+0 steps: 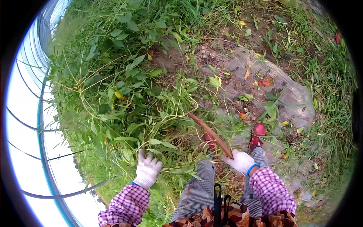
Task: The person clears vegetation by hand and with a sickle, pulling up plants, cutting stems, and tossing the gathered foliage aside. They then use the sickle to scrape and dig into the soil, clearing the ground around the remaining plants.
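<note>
My left hand (148, 169), in a white glove, reaches into the green weeds (151, 142) at the lower left. Its fingers point forward and slightly apart, with stems and narrow leaves around the tips. My right hand (241, 162), gloved too and with a blue band at the wrist, is closed round the lower end of a brown wooden stick (211, 134). The stick slants up and to the left, and its far end meets a tangle of vine stems (177, 111). Whatever lies past that end is hidden by leaves.
A sheet of dirty plastic film (295, 98) covers soil ahead on the right, with bits of red fruit (267, 81) on it. My red shoes (259, 132) stand among cut stems. Curved greenhouse ribs (41, 132) rise at the left. Dense grass (332, 113) grows along the right.
</note>
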